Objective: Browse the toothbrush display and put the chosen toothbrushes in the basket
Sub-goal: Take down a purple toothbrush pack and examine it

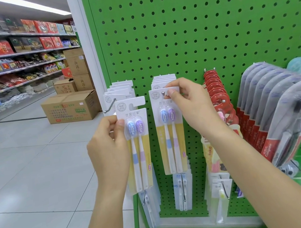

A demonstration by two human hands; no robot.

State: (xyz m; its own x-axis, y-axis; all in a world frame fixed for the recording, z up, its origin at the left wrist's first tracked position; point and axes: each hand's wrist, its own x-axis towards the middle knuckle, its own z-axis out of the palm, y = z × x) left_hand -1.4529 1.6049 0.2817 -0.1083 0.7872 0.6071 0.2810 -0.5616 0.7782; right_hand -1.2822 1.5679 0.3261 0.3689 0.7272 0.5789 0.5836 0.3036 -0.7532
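Observation:
My left hand (109,146) grips a twin toothbrush pack (138,147) by its left edge, off its hook and in front of the green pegboard (191,27). The pack shows a blue and a purple brush on a white and yellow card. My right hand (191,111) pinches the top of a second, identical pack (171,136) that hangs at the tip of the middle hook (162,92). More of these packs hang behind both. No basket is in view.
Red packs (216,90) and Colgate toothbrush packs (275,104) hang to the right. Lower hooks hold more clear packs (182,192). An empty hook (109,105) juts out at the left. Cardboard boxes (69,107) and stocked shelves (7,58) line the aisle to the left.

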